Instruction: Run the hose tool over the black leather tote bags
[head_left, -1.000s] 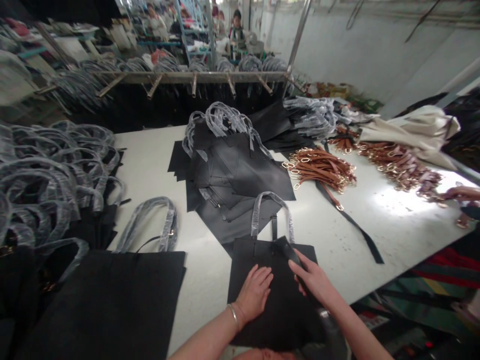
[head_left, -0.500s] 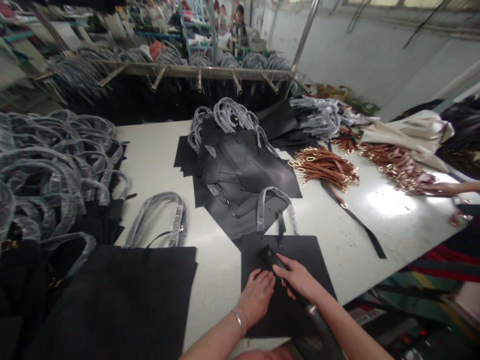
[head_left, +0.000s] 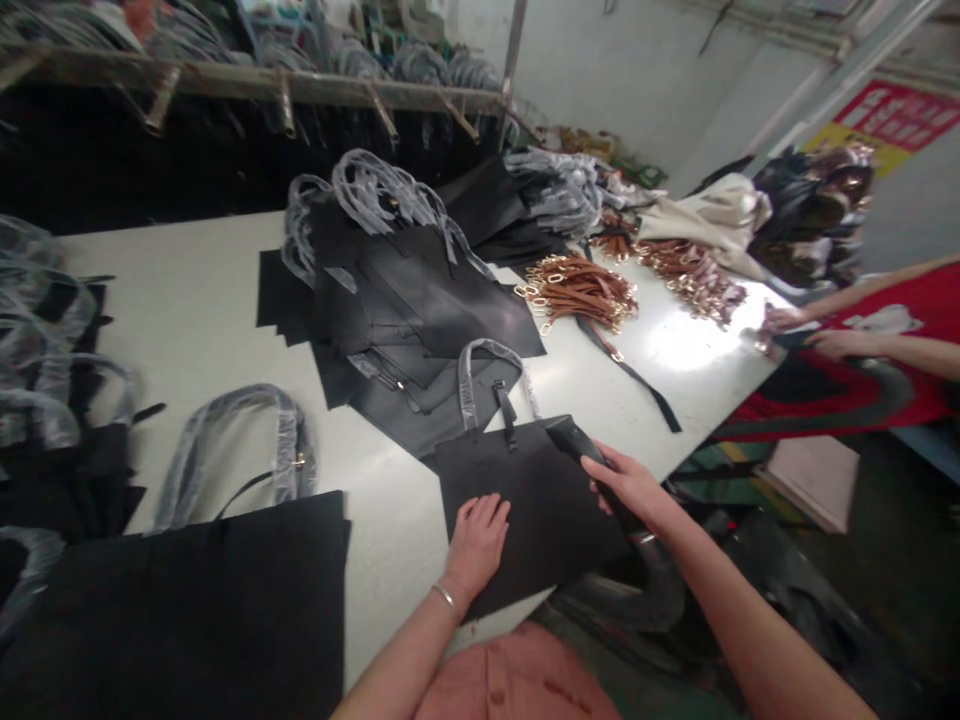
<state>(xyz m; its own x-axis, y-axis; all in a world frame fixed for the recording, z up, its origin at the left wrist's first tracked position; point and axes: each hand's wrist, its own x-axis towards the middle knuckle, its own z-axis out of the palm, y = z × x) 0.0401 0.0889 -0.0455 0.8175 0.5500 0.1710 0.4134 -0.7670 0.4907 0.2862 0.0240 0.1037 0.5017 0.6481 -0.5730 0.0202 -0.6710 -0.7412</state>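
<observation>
Your right grip (head_left: 628, 485) is wrapped around a black handheld tool (head_left: 574, 442), its head over the upper right part of a black bag (head_left: 536, 525); you cannot tell whether they touch. That bag lies flat on the worktop (head_left: 397, 545), just left of this grip. Your left grip (head_left: 478, 545) rests flat and unclenched on the bag's left side. Beyond both grips arches its plastic-wrapped handle (head_left: 468, 390); farther out lie brown straps (head_left: 589, 295). Left of your left grip lies another black bag (head_left: 202, 600).
</observation>
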